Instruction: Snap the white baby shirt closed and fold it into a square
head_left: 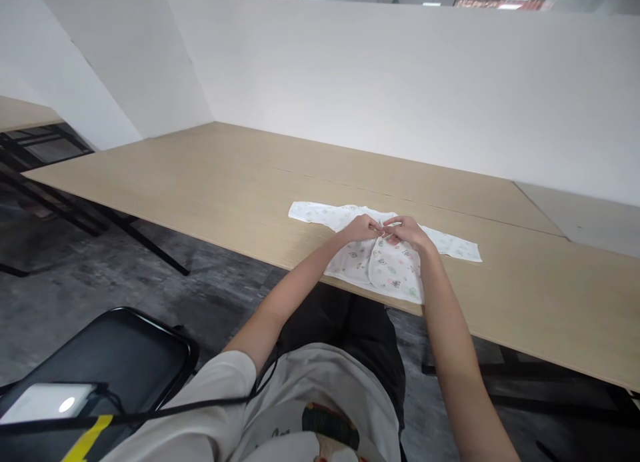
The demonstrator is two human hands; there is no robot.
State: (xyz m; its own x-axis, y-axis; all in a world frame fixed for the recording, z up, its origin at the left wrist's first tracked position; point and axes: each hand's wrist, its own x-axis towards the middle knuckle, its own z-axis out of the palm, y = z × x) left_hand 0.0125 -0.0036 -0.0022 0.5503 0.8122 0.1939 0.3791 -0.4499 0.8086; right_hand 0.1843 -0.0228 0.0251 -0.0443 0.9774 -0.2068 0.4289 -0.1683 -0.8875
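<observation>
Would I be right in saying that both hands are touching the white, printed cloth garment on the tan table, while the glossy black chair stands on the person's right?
Not quite: the head view shows the glossy black chair on the person's left, not right. The left hand and right hand are indeed touching the white, printed cloth garment on the tan table.

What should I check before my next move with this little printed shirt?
1. Shirt on the table: ok, it lies there.
2. Sleeves spread: ok, one out to each side.
3. Left hand in place: ok, at the shirt's upper front.
4. Right hand in place: ok, close against the left at the same spot.
5. Firm grip on the fabric: cannot tell, the detail there is too small and partly hidden.
</observation>
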